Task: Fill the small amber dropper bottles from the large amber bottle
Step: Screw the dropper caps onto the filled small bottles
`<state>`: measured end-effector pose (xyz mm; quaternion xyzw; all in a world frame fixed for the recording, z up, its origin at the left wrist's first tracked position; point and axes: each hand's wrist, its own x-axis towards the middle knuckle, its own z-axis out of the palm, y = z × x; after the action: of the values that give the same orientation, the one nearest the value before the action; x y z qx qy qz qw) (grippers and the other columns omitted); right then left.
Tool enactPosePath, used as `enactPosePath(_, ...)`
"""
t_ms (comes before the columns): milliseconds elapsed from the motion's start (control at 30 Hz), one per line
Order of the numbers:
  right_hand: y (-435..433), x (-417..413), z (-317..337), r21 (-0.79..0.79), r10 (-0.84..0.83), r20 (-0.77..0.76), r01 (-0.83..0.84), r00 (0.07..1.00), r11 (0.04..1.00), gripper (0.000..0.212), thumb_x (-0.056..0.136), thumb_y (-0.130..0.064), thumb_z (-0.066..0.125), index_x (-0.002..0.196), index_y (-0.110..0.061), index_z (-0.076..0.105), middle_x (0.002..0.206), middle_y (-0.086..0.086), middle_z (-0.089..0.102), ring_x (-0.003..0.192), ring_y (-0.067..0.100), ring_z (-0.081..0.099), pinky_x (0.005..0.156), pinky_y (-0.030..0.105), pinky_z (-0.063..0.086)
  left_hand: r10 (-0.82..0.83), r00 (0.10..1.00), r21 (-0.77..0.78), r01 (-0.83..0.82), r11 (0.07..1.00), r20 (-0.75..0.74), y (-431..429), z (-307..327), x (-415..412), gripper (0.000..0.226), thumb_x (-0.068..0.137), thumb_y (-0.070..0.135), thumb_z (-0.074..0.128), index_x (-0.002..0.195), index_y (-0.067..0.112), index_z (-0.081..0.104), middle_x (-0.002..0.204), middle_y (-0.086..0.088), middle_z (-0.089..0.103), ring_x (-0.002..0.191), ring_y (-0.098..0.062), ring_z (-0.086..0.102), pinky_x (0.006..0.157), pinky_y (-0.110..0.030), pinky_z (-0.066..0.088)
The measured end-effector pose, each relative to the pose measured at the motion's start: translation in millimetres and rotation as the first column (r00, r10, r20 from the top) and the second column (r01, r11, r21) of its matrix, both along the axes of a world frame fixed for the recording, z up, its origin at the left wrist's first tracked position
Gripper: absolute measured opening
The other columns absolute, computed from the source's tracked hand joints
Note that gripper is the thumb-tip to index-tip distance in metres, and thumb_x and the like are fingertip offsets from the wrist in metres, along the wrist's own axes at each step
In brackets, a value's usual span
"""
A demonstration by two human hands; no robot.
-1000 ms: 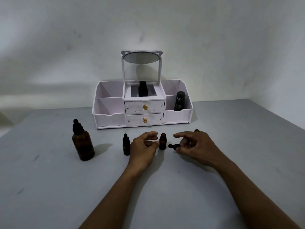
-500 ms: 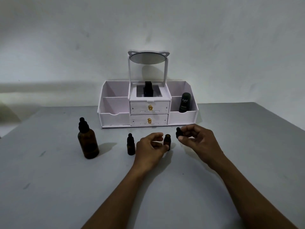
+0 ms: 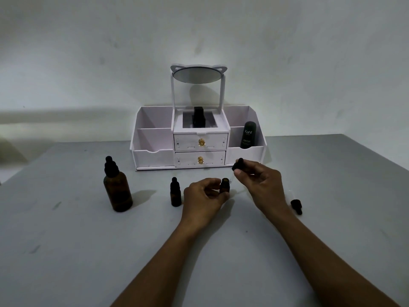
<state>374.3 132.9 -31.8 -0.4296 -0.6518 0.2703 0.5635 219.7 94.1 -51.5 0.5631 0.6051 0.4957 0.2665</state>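
Dropper cap above open small bottle

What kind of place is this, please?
Probably a home dressing or work table: a white cosmetics organiser with a mirror stands against a bare wall, holding a toiletry bottle, on a plain grey table.

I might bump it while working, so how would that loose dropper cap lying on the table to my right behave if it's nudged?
The loose dropper cap lies on its side and looks round, so it would probably roll. It seems small and light, likely skidding easily on the table. Its thin clear pipette looks fragile.
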Motion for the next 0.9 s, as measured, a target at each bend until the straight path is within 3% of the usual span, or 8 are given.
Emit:
enactPosePath(167,-3,-2,5,0.064,-0.008,0.001,0.008,1.000,0.998,0.034,0.085,-0.017,0.076,0.119,-0.017,0.070,0.106,-0.009,0.073,0.093,-0.003,0.070,0.087,0.013,0.054,0.006,1.000,-0.002,-0.006,1.000,-0.017,2,-2,1,0.046,0.076,0.028,0.080,0.120,0.020,0.067,0.111,0.005,0.071,0.080,0.004,0.063,0.066,-0.001,0.044)
enactPosePath(333,-2,-7,-2,0.083,-0.042,0.098,0.034,0.994,0.996,0.035,0.085,-0.021,0.078,0.118,-0.012,0.073,0.109,0.001,0.076,0.097,0.011,0.073,0.091,0.026,0.058,0.009,0.999,0.005,-0.009,1.000,-0.039,2,-2,3,0.043,0.077,0.031,0.078,0.117,0.021,0.068,0.109,0.005,0.071,0.085,-0.002,0.065,0.071,-0.004,0.044)
enactPosePath(500,-1,-8,-8,0.033,0.000,0.191,-0.006,0.982,0.999,0.035,0.084,-0.021,0.079,0.118,-0.013,0.073,0.109,0.000,0.076,0.094,0.008,0.072,0.085,0.010,0.054,0.001,0.997,0.038,0.002,0.999,-0.076,0,-2,4,0.032,0.080,0.027,0.076,0.112,0.024,0.071,0.104,0.008,0.072,0.076,0.010,0.060,0.061,0.004,0.040)
enactPosePath(600,-1,-9,-10,-0.014,0.043,0.210,-0.041,0.977,0.999,0.034,0.081,-0.024,0.081,0.114,-0.014,0.076,0.104,-0.001,0.078,0.091,0.008,0.073,0.084,0.017,0.058,0.002,0.996,0.054,0.003,0.999,-0.087,-1,-2,3,0.029,0.081,0.024,0.075,0.110,0.024,0.071,0.102,0.009,0.072,0.076,0.010,0.060,0.063,0.003,0.042)
enactPosePath(733,0,-8,-9,-0.052,0.043,0.203,-0.033,0.978,0.998,0.035,0.076,-0.026,0.086,0.107,-0.013,0.077,0.096,0.000,0.078,0.085,0.008,0.072,0.076,0.014,0.056,-0.008,0.998,0.062,0.012,0.998,-0.064,-1,-1,2,0.028,0.081,0.023,0.075,0.109,0.022,0.072,0.101,0.006,0.074,0.082,0.003,0.065,0.069,-0.003,0.048)
enactPosePath(900,-1,-9,-10,-0.014,0.038,0.182,-0.036,0.982,0.999,0.041,0.081,-0.024,0.081,0.121,-0.018,0.072,0.109,-0.002,0.075,0.095,0.008,0.071,0.083,0.020,0.059,-0.006,0.998,0.059,0.010,0.998,-0.064,-2,0,3,0.028,0.082,0.023,0.074,0.110,0.023,0.071,0.102,0.008,0.073,0.081,0.004,0.063,0.071,-0.005,0.047)
